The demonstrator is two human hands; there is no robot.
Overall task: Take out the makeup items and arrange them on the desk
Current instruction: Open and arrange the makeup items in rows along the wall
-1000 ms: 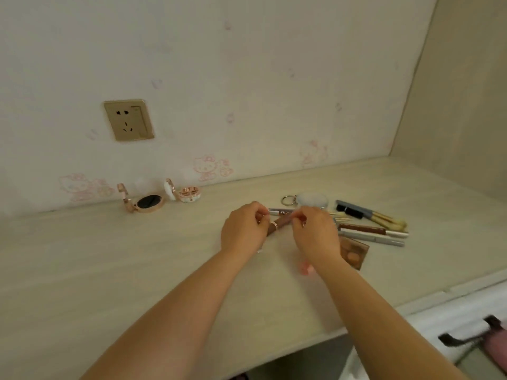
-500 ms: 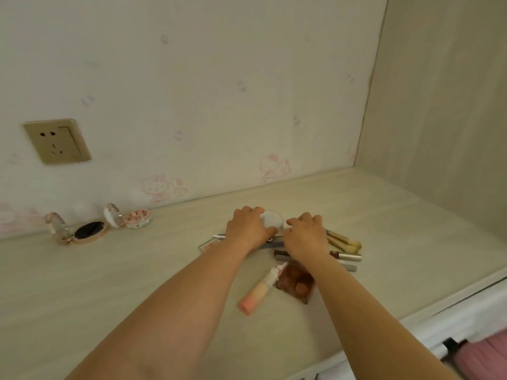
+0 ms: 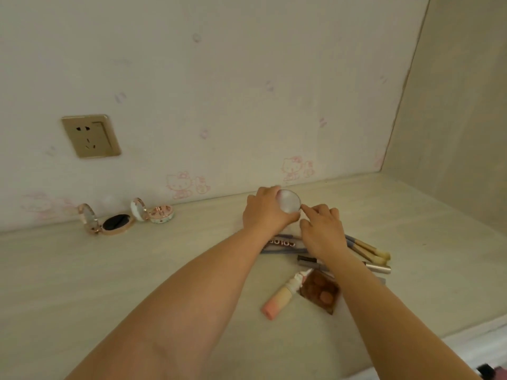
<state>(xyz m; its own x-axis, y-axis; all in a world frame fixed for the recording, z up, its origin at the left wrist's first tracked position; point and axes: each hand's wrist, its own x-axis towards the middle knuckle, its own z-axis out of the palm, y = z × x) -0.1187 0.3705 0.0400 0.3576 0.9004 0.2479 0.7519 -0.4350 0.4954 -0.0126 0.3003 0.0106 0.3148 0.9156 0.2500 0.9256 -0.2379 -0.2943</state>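
My left hand grips a small round white case held up above the desk near the wall. My right hand sits just right of it, index finger touching the case's edge. Below the hands lie a dark tube with lettering, two brushes with pale bristles, a silver pencil, a brown eyeshadow palette and a pink-and-cream bottle. Two open compacts stand at the back left: a rose-gold one with a black pad and a smaller patterned one.
The pale wooden desk meets a patterned wall with a gold socket. A side panel closes the desk off on the right. The front edge of the desk runs along the lower right.
Both hands left the thin sticks, reached back to the round white case, and my left hand has lifted it. The camera view swung right, then back left.
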